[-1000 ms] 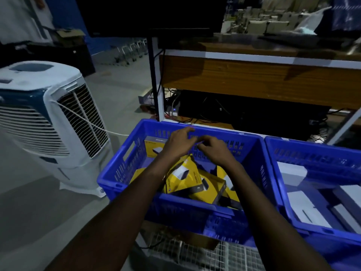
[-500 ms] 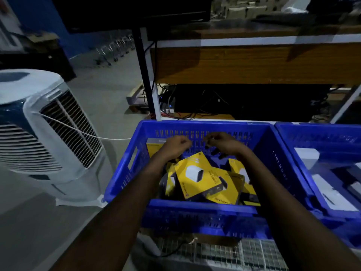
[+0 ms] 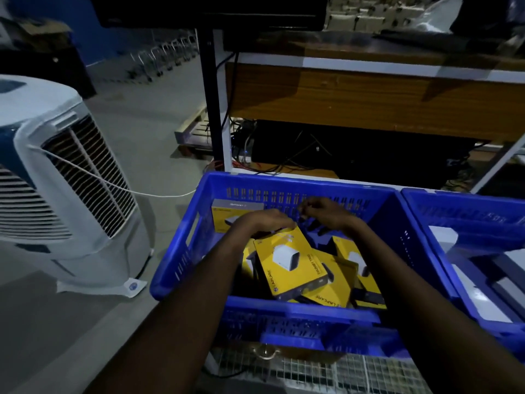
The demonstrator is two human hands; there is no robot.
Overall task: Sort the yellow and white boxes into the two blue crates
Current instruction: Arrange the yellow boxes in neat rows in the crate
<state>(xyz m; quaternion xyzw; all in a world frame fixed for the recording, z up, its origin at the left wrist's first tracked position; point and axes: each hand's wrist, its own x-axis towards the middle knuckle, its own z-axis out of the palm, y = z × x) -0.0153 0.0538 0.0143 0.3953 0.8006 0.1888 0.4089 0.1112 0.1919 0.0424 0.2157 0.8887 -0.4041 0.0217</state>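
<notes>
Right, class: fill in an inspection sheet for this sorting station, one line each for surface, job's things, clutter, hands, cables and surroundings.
Surface: white wire-mesh rack under the crates.
Job's things: left blue plastic crate holds yellow cardboard boxes in a loose pile; right blue plastic crate holds white boxes.
Clutter: nothing seen.
Hands: left hand curls over the top edge of the tilted yellow box; right hand has curled fingers, too blurred to tell if it holds anything.
Cables: white cord runs from the cooler towards the left crate; dark tangled wires lie under the desk.
Surroundings: white and blue air cooler, brown wooden desk, grey floor.
</notes>
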